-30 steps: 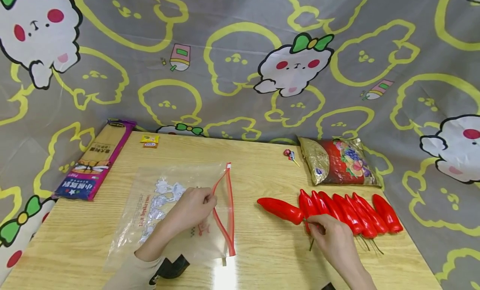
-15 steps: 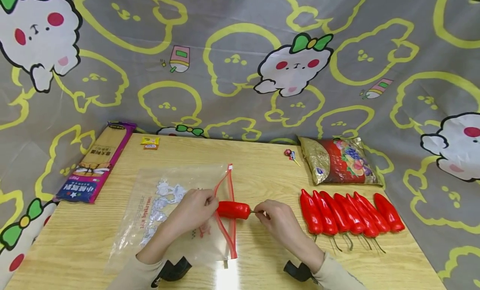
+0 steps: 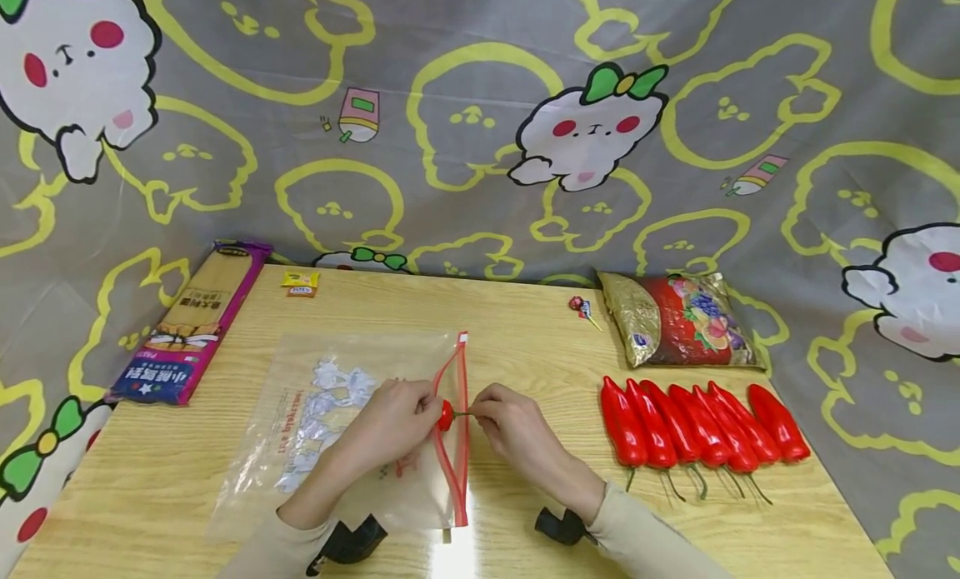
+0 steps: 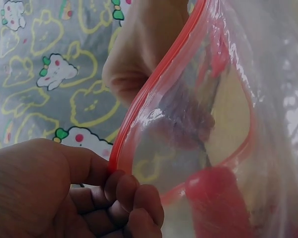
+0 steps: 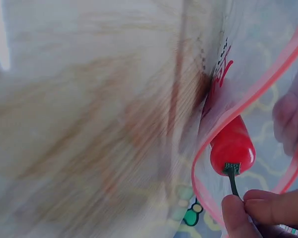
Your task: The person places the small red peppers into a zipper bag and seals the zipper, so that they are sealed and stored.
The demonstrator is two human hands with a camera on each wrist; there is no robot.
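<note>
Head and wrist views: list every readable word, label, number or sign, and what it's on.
"小熊驾到": pasta pack, near end.
"意大利面": same pack, farther up; small, probable reading.
Zip bag: red lettering, too skewed to read; wrist views show only unreadable fragments.
Yellow sweet, orange sweet: lettering too small.
Lollipop: label too small.
Gold-and-red pack: blue logo, too small.

White tabletop (image 3: 452, 554) glare (near edge), wrist views dimmer, perhaps hazy.
</note>
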